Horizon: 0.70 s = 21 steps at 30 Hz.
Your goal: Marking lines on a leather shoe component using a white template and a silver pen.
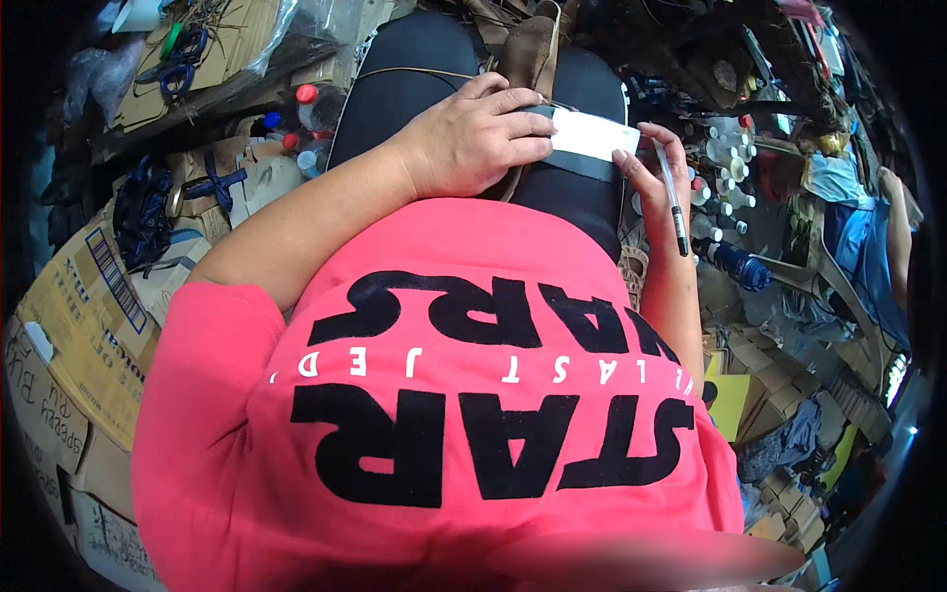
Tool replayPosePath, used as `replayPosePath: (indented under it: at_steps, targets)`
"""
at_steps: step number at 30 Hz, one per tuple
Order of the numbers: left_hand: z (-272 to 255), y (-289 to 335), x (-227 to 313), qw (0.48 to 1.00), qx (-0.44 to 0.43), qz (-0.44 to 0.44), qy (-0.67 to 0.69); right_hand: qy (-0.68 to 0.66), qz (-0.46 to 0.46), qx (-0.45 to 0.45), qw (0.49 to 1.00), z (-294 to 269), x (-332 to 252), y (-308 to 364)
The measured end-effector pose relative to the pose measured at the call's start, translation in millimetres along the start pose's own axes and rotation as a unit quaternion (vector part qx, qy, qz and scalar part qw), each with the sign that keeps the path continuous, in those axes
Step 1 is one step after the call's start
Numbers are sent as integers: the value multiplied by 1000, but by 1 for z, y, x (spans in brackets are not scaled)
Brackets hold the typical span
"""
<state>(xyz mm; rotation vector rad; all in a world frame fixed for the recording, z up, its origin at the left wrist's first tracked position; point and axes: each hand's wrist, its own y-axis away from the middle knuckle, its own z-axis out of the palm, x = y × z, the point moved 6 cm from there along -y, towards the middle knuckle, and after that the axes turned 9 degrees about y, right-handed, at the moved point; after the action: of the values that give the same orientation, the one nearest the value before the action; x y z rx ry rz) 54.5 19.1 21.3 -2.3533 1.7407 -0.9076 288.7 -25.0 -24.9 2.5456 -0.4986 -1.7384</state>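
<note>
A white strip of paper or card (595, 135) lies across my right thigh on top of a dark grey flat piece (582, 166). My left hand (483, 136) rests palm down over my lap, fingers stretched out, their tips touching the strip's left end. Its thumb is hidden. At the strip's right end is my right hand (655, 170), thumb against the strip's edge. A clear pen with a black end (673, 192) is held between the fingers of that hand, pointing down toward my wrist. Just beyond the strip, a brown leather-like piece (530, 57) sits between my knees.
Plastic bottles with red and blue caps (314, 104) stand left of my legs; several more bottles (728, 163) stand to the right. Blue-handled scissors (180, 74) lie on cardboard at the far left. Cardboard boxes (94, 321) fill the left side. Another person's arm (898, 232) shows at the far right.
</note>
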Motion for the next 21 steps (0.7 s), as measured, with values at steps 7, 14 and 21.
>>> replayPosePath:
  at_steps: [7, 14, 21]
  targets:
    - [-1, 0, 0, 1000, 3, -5, 4, -10, 10, 5, 1000, 1, 0, 2]
    - [-1, 0, 1, 1000, 0, -9, 9, 1, 11, 8, 1000, 1, 2, 2]
    - [-1, 0, 0, 1000, -1, -9, 8, -24, 9, 3, 1000, 3, 2, 2]
